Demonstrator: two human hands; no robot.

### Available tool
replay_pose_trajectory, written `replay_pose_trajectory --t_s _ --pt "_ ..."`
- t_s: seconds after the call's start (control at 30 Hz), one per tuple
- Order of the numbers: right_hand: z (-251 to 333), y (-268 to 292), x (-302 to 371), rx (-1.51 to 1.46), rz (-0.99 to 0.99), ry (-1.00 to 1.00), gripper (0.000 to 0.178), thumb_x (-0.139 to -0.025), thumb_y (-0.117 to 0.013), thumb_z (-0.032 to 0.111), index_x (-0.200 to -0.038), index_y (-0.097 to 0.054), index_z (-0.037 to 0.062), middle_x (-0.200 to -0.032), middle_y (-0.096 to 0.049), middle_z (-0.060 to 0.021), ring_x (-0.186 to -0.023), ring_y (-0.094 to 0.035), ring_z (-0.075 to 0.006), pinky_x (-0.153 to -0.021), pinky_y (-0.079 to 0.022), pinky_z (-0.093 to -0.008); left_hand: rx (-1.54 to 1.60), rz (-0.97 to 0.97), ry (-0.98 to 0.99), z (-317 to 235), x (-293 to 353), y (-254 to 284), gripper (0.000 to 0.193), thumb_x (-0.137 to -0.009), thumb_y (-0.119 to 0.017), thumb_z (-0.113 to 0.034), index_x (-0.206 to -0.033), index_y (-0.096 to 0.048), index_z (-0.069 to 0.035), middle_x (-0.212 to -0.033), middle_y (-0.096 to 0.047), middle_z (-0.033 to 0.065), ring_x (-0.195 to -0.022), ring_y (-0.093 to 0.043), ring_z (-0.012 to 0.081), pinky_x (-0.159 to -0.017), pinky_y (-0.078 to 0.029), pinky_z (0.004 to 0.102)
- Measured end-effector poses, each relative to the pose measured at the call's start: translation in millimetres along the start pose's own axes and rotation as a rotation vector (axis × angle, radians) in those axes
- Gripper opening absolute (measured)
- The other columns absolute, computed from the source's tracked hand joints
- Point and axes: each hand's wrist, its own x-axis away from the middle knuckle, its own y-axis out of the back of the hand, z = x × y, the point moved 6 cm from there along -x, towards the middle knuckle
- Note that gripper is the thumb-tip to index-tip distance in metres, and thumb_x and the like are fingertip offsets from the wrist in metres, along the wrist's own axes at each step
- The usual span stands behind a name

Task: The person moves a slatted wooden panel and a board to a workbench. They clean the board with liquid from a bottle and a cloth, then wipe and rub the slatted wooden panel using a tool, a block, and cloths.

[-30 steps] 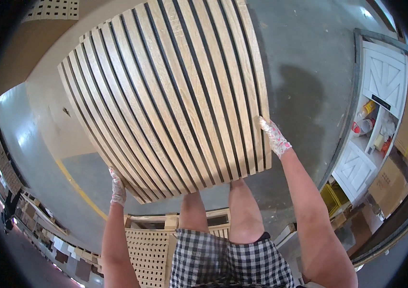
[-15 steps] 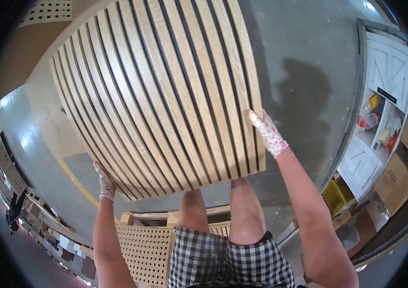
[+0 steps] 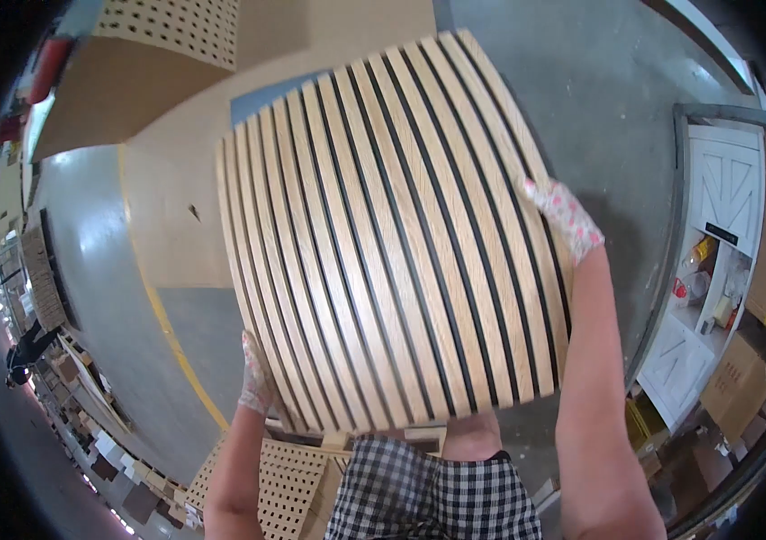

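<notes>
A large slatted wood panel, pale strips with black grooves between them, is held up in front of me above the floor. My left hand, in a white glove with a pink pattern, grips its left edge near the lower corner. Higher up, on the right edge, my right hand in a matching glove is closed round the panel, thumb on the slatted face. The fingers behind the panel are hidden on both sides. Its near edge hangs close to my legs.
Flat brown cardboard lies beyond the panel on the left, beside a box with a perforated board. Another perforated board is by my legs. On the right stands a white cabinet holding bottles. A yellow line crosses the floor.
The panel has moved right and closer to me, and more of the cardboard beyond it shows. Both hands have moved with it, still gripping its edges.
</notes>
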Motion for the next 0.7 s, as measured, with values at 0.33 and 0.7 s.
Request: replay_pose_trajectory --t_s 0.33,0.7 --pt "-36 12 177 -0.197 0.119 -0.166 0.068 -0.070 -0.068 0.050 -0.110 -0.056 -0.0036 -0.102 -0.062 -0.0165 -0.096 -0.058 -0.0220 -0.087 -0.042 -0.0330 -0.166 0.089 0.029 -5 179 15 0.065 -0.093 -0.021 -0.050 -0.134 -0.027 0.000 -0.133 -0.038 0.0110 -0.119 -0.041 0.0200 -0.101 -0.033 0.0309" --pt "-158 82 393 -0.376 -0.420 -0.306 0.054 -0.072 -0.071 0.033 -0.110 -0.057 -0.0027 -0.093 -0.063 -0.0112 -0.081 -0.060 -0.0179 -0.075 -0.047 -0.0302 -0.383 0.263 -0.040 -25 239 -16 0.063 -0.092 -0.021 -0.051 -0.136 -0.026 -0.005 -0.133 -0.039 0.0105 -0.118 -0.043 0.0199 -0.100 -0.036 0.0332"
